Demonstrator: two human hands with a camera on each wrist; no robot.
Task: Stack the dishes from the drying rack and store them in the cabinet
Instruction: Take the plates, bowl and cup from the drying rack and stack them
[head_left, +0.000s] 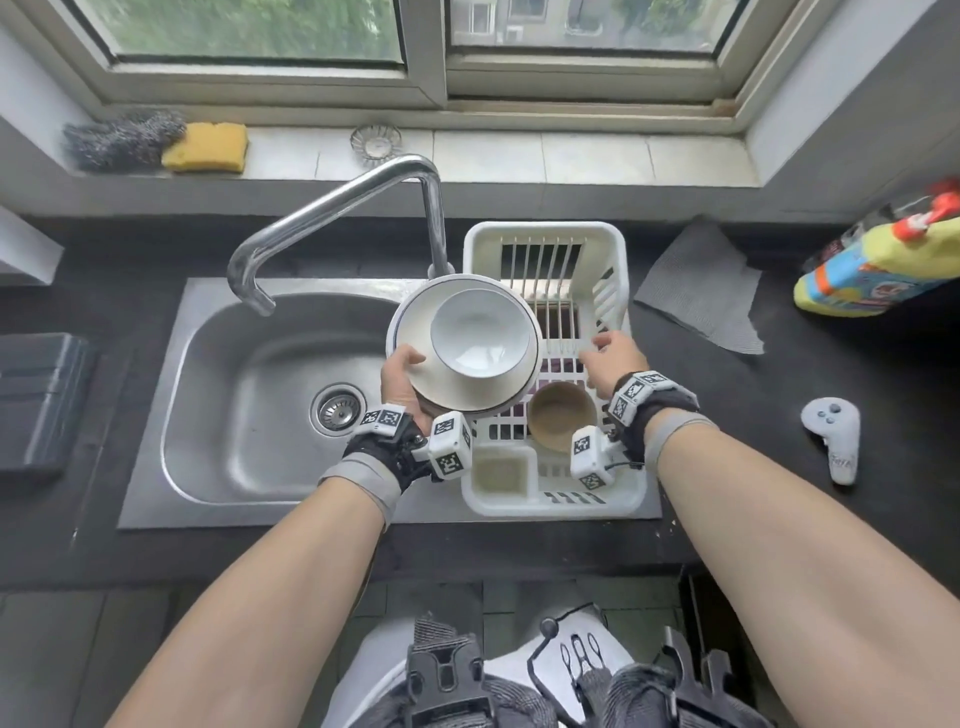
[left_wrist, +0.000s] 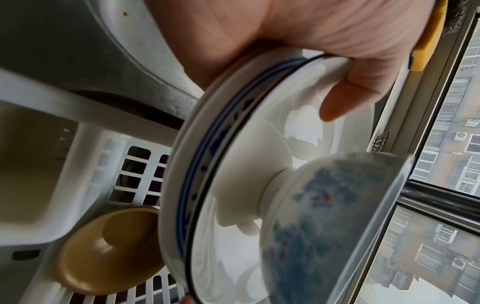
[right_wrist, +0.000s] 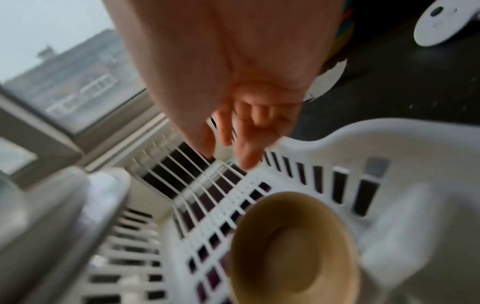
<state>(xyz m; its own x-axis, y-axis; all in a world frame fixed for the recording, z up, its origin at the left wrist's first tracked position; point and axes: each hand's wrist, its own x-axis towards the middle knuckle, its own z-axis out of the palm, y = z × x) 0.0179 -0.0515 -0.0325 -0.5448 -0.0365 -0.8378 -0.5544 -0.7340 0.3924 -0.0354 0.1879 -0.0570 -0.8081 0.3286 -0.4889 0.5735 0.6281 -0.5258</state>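
Note:
My left hand (head_left: 402, 376) grips the near-left rim of a stack of white plates (head_left: 415, 332) with blue edges, held above the sink's right side. A white bowl (head_left: 480, 332) with a blue pattern outside sits on top of the stack (left_wrist: 259, 127). In the left wrist view my thumb (left_wrist: 345, 98) lies on the top plate beside the white bowl (left_wrist: 337, 216). My right hand (head_left: 608, 358) hovers open over the white drying rack (head_left: 615, 249), empty, fingers spread loosely. A tan bowl (head_left: 561, 421) stands in the rack just below that hand; the right wrist view shows the tan bowl (right_wrist: 293, 246) blurred.
The steel sink (head_left: 249, 384) with its curved tap (head_left: 332, 208) lies left of the rack. A grey cloth (head_left: 701, 286), a colourful bag (head_left: 883, 260) and a white controller (head_left: 831, 436) lie on the dark counter at right. A sponge (head_left: 205, 148) and steel wool (head_left: 122, 137) sit on the sill.

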